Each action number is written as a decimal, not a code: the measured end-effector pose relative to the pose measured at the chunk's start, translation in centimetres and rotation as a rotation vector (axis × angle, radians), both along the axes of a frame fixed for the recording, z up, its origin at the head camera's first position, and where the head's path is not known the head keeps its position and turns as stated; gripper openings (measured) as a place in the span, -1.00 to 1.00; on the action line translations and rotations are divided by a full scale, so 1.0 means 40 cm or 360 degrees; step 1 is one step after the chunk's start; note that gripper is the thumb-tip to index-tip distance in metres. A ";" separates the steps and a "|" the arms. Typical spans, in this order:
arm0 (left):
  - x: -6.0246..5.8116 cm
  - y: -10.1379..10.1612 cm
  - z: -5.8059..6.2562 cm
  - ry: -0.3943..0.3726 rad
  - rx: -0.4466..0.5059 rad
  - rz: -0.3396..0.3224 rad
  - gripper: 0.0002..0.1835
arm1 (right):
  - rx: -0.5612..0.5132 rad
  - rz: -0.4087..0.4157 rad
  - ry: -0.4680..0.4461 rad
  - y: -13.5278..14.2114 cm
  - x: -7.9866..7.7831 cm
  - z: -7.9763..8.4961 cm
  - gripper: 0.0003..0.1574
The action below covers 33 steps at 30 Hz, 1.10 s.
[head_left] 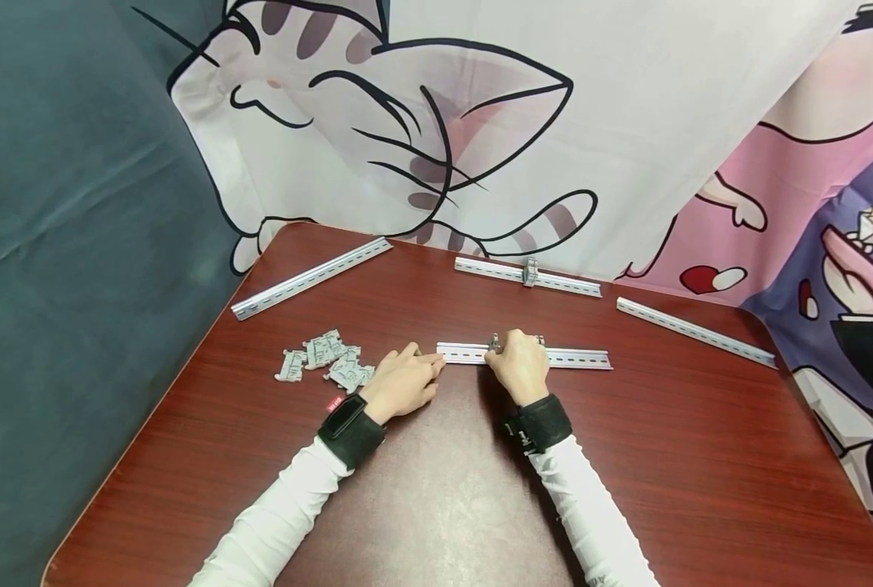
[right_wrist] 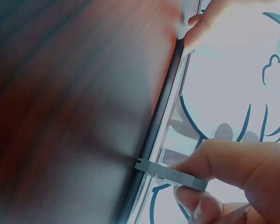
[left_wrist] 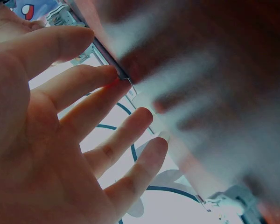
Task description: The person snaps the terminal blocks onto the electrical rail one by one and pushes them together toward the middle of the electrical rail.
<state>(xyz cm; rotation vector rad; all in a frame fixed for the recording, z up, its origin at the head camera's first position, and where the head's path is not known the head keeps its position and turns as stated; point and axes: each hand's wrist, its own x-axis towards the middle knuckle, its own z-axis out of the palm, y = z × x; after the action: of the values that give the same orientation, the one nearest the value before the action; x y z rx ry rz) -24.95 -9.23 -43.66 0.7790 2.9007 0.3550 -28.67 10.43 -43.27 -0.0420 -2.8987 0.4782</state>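
Observation:
A slotted metal DIN rail (head_left: pixel 581 359) lies crosswise in front of me on the table. My left hand (head_left: pixel 401 381) touches its left end with the fingertips, the fingers fairly straight and spread in the left wrist view. Between thumb and fingers my right hand (head_left: pixel 522 364) pinches a thin grey rail clip (right_wrist: pixel 170 176), whose end meets the rail's edge in the right wrist view. Another clip (head_left: pixel 541 341) shows just right of the hand, at the same rail; the hand partly hides both. Several loose grey clips (head_left: pixel 324 349) lie in a cluster left of my left hand.
At the back stands another rail (head_left: pixel 480 266) with clips (head_left: pixel 530 272) mounted near its middle. One rail (head_left: pixel 311 277) lies slanted at the back left, a further rail (head_left: pixel 693 331) at the right. A printed cloth (head_left: pixel 627 98) hangs behind the table (head_left: pixel 671 456).

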 end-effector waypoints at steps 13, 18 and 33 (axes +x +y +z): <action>0.000 0.000 -0.002 0.0024 0.0030 -0.0006 -0.59 | 0.0003 -0.0087 0.0017 0.018 0.007 0.004 -0.67; -0.001 0.000 0.000 0.0021 0.0022 -0.0008 -0.60 | -0.0007 -0.0119 0.0030 0.026 0.009 0.004 -0.69; -0.001 -0.001 -0.002 0.0008 0.0029 -0.0018 -0.60 | -0.0026 -0.0192 0.0071 0.051 0.011 0.007 -0.72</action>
<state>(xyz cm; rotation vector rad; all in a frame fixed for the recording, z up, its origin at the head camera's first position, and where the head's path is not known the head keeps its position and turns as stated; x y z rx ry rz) -24.98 -9.25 -43.73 0.8002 2.9007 0.3790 -28.22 12.47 -43.01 -0.2047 -2.8282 0.4747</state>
